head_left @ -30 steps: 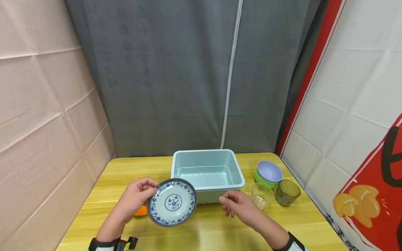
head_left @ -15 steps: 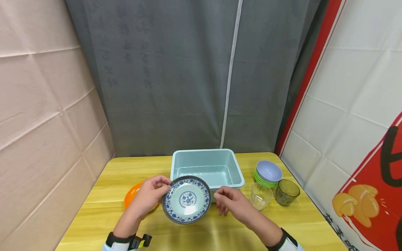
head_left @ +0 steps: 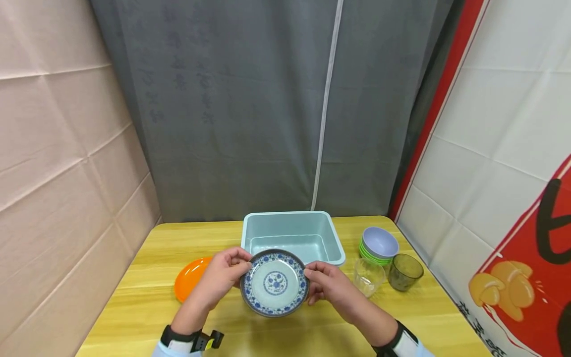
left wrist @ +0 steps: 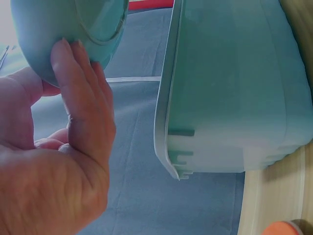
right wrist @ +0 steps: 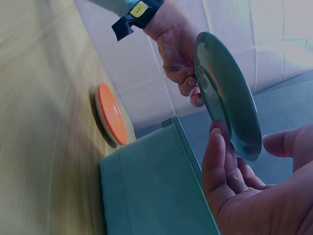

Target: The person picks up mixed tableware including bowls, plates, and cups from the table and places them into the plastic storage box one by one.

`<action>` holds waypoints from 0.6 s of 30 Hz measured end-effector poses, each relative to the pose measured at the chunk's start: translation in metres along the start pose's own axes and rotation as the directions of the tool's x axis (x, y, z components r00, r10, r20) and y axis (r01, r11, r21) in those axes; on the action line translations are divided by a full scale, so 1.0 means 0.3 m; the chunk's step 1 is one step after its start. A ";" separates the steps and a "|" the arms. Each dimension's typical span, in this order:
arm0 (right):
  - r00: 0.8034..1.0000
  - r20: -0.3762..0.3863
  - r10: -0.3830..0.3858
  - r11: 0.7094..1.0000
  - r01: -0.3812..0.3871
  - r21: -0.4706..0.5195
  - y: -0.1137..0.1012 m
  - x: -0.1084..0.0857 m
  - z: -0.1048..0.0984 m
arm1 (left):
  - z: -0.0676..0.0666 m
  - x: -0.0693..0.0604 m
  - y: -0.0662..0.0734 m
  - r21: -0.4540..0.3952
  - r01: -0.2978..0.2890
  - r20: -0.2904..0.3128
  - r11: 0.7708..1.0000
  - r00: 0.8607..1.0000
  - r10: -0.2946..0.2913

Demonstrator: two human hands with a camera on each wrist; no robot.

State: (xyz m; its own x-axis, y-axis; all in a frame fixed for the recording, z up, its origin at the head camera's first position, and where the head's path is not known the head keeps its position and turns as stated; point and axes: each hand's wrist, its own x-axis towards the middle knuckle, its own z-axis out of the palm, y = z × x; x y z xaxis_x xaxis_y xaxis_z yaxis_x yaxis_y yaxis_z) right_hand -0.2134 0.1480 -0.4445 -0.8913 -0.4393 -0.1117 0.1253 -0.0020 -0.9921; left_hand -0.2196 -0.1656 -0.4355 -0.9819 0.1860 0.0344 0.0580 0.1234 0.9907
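A blue-and-white patterned plate (head_left: 275, 282) is held up in front of the tub, its face tilted toward the head camera. My left hand (head_left: 225, 275) pinches its left rim, thumb on the face; in the left wrist view the fingers of the left hand (left wrist: 80, 122) lie against the plain underside of the plate (left wrist: 44, 29). At the opposite rim is my right hand (head_left: 327, 285). In the right wrist view, the right hand (right wrist: 259, 191) has its fingers under the plate (right wrist: 230, 93) and its thumb at the edge.
A pale blue-green tub (head_left: 292, 215) stands behind the plate. Left of it lies an orange plate (head_left: 189, 277). On the right are a purple bowl (head_left: 380, 241) stacked on green bowls (head_left: 372, 255), a clear glass (head_left: 369, 277) and a dark tinted glass (head_left: 405, 272).
My left hand has carried the patterned plate to the right, uncovering the orange plate. The right hand has moved slightly left and now takes the plate's right rim.
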 end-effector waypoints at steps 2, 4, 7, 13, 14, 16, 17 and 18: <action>1.000 0.004 0.001 1.000 -0.001 0.017 0.001 0.001 -0.002 | 0.005 0.004 -0.003 -0.003 0.007 0.004 1.000 1.000 -0.007; 1.000 0.009 0.004 0.999 -0.005 0.034 0.004 0.001 -0.005 | 0.009 0.007 -0.007 -0.004 0.012 0.003 1.000 1.000 -0.011; 1.000 0.015 0.012 0.998 -0.013 0.055 0.006 0.003 -0.010 | 0.016 0.010 -0.010 -0.001 0.011 -0.004 1.000 1.000 -0.011; 0.999 0.018 0.027 0.996 -0.028 0.082 0.005 0.000 -0.012 | 0.019 0.014 -0.013 0.000 0.015 -0.002 1.000 1.000 -0.015; 0.999 0.019 0.027 0.996 -0.028 0.088 0.005 0.000 -0.012 | 0.018 0.014 -0.013 -0.005 0.017 0.002 1.000 1.000 -0.017; 0.999 0.021 0.028 0.995 -0.030 0.100 0.005 -0.001 -0.013 | 0.016 0.015 -0.013 -0.012 0.021 0.011 1.000 1.000 -0.021; 0.999 0.022 0.027 0.994 -0.029 0.106 0.005 -0.001 -0.013 | 0.016 0.015 -0.013 -0.016 0.022 0.015 1.000 1.000 -0.021; 0.999 0.024 0.027 0.993 -0.030 0.113 0.006 0.000 -0.013 | 0.015 0.014 -0.012 -0.019 0.020 0.020 1.000 1.000 -0.020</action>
State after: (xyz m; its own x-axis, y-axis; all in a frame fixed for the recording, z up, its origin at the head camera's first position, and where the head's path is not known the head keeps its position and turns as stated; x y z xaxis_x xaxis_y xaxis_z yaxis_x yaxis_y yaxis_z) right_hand -0.2148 0.1516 -0.4465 -0.8770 -0.4605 -0.1372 0.1999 -0.0902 -0.9757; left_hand -0.2232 -0.1608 -0.4394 -0.9791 0.2030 0.0121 0.0347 0.1082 0.9935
